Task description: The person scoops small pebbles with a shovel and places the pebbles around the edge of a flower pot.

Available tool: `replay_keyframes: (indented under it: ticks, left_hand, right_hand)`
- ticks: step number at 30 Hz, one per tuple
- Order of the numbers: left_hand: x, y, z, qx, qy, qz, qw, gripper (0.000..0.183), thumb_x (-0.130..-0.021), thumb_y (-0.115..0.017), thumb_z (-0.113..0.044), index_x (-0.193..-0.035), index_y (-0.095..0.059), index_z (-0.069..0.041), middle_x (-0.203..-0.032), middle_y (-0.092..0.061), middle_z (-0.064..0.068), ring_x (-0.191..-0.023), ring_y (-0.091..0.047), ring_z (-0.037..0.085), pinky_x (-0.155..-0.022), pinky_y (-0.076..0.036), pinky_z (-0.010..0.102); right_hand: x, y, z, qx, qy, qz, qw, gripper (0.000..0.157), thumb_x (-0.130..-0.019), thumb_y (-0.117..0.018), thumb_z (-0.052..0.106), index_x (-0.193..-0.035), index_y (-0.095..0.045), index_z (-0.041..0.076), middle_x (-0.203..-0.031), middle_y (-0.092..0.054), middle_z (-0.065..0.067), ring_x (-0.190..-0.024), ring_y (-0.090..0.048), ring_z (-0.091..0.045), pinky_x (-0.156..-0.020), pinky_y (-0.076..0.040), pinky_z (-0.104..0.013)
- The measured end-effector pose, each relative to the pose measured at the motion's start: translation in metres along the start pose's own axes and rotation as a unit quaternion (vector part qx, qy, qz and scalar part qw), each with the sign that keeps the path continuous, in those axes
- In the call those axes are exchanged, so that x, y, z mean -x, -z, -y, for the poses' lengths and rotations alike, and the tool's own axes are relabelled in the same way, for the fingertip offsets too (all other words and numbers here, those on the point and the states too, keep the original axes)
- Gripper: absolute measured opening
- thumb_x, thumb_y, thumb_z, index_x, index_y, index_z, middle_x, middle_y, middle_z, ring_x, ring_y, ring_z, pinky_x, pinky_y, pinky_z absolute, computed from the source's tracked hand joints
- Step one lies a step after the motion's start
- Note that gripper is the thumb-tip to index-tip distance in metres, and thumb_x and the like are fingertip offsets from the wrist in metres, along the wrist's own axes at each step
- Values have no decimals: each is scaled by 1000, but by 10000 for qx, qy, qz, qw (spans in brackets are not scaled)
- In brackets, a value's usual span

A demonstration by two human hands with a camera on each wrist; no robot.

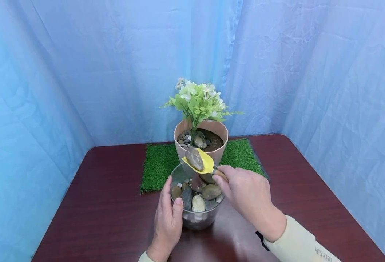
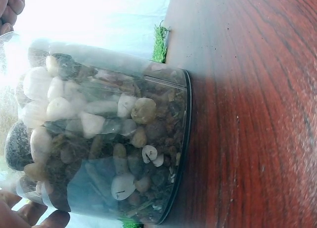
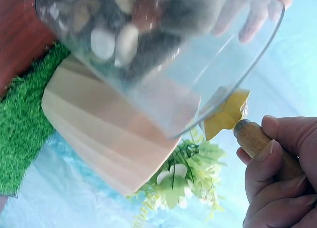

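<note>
In the head view my right hand (image 1: 249,191) grips the wooden handle (image 1: 221,175) of a small trowel with a yellow scoop (image 1: 207,162). A large grey-brown stone (image 1: 194,158) lies on the scoop, above the far rim of a clear round container (image 1: 200,220). My left hand (image 1: 169,214) holds the container's left side, thumb toward the near side. Stones of mixed size and colour fill much of it, including a whitish one (image 1: 198,203). In the right wrist view, fingers curl round the handle (image 3: 255,139); the container's rim partly covers the scoop (image 3: 228,114).
Behind the container stands a pale pink pot (image 1: 223,136) with dark soil (image 1: 216,140), pebbles, a larger stone (image 1: 199,139) and a white-flowered plant (image 1: 200,100). It sits on a green turf mat (image 1: 156,167) on a dark red-brown table (image 1: 110,203). Blue curtains (image 1: 130,72) surround the table.
</note>
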State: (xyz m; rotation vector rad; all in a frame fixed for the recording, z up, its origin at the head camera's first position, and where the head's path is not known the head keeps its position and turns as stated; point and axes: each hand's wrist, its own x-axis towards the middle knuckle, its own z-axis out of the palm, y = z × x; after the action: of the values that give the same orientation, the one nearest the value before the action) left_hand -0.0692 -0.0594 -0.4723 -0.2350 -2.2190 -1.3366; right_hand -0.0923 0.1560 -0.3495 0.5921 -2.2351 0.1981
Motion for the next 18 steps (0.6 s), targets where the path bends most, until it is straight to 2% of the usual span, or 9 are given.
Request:
replay_keyframes:
  ticks: [9, 15, 18]
  left_hand:
    - [0, 1, -2, -26, -80, -55, 9999, 63, -106, -52, -8, -165, -31, -13, -166, -40, 6, -149, -42, 23, -117, -24, 8]
    - [1, 1, -1, -6, -47, -44, 10000, 66, -106, -52, -8, -166, -28, -20, -166, -39, 5, -149, -41, 22, -117, -24, 8]
    - [1, 1, -1, -26, -103, -85, 9999, 66, -105, -52, -8, -166, -29, -19, -166, -40, 4, -149, -42, 22, -117, -24, 8]
  right_hand:
    - [-15, -5, -14, 141, -240, 223, 9994, 13, -92, -80, 34, -96, -80, 21, -56, -60, 5, -42, -46, -12, -36, -24, -28]
    - [-21, -12, -22, 270, -323, 356, 9985, 14, -92, -80, 34, -97, -80, 21, -50, -49, 7, -40, -36, -8, -36, -19, -26]
    - [-25, -16, -26, 311, -365, 379, 9981, 13, -93, -80, 34, -97, -80, 21, -49, -46, 7, -40, -36, -7, -37, -20, -26]
